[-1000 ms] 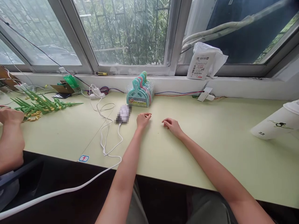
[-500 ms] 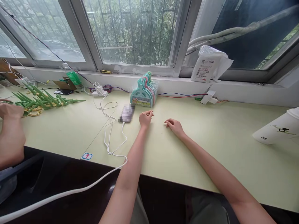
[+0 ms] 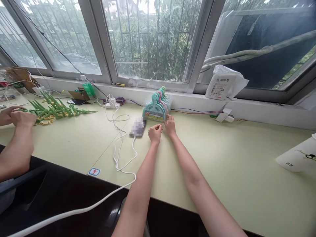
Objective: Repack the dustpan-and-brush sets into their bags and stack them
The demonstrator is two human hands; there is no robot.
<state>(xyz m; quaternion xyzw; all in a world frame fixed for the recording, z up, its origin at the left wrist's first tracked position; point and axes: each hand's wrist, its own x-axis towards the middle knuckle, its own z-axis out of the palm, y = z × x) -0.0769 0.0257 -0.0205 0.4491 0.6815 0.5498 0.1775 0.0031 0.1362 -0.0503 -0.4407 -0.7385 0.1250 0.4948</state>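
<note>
- The pack of coloured plastic pieces [image 3: 157, 106] stands upright on the pale green table [image 3: 222, 158], at 12 o'clock from both hands and backed against the window sill [image 3: 259, 113]. The wall behind it likely keeps the stack from tipping.
- The right hand [image 3: 170, 125] lies at 1 o'clock of the left hand. Its fingers are extended and loosely spread, with the fingertips touching the lower right corner of the pack. It encloses nothing.
- The left hand [image 3: 155, 133] rests on the table just below the pack, fingers curled into a loose fist. Whether it holds any small item cannot be determined.
- A blurred phone [image 3: 137, 127] lies flat at 10 o'clock of the left hand, just beside it. A white cable [image 3: 120, 148] runs from it to a power strip [image 3: 112, 104] near the sill, which explains its position.
- At 9 o'clock, well apart, another person's hands [image 3: 19, 117] rest by a pile of green plastic spikes [image 3: 56, 110].
- A white cup [image 3: 297, 158] lies on its side at 3 o'clock.
</note>
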